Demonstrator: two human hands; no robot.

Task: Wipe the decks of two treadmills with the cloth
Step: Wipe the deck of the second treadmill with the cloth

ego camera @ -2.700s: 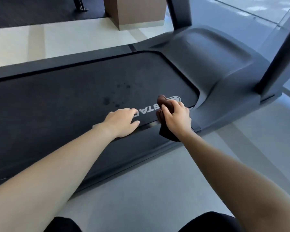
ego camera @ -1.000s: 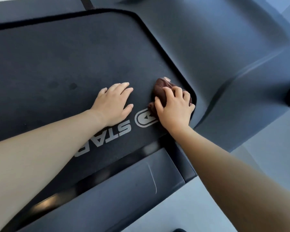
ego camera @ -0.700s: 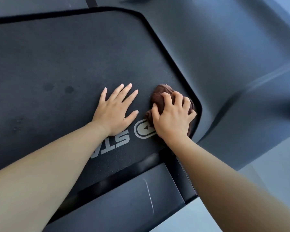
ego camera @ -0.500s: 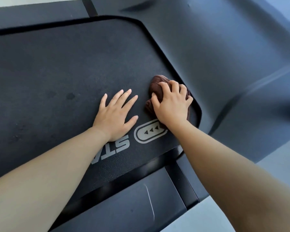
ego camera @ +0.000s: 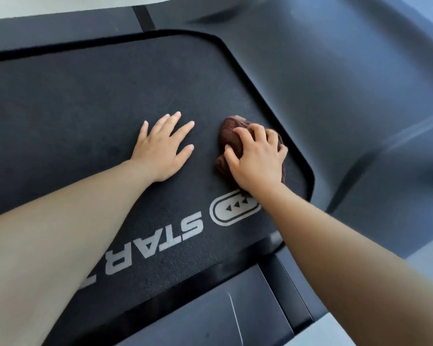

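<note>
The right hand [ego camera: 256, 159] presses down with fingers curled over a bunched dark-brown cloth [ego camera: 229, 138] on the black textured treadmill belt [ego camera: 85, 108], near its rounded front corner. The left hand [ego camera: 163, 149] lies flat beside it, fingers spread. Grey moulded plastic housing [ego camera: 335, 71] borders the belt.

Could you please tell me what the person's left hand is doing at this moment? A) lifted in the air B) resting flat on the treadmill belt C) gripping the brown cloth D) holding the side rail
B: the left hand lies flat, fingers spread, on the treadmill belt, while the right hand grips the brown cloth.
</note>
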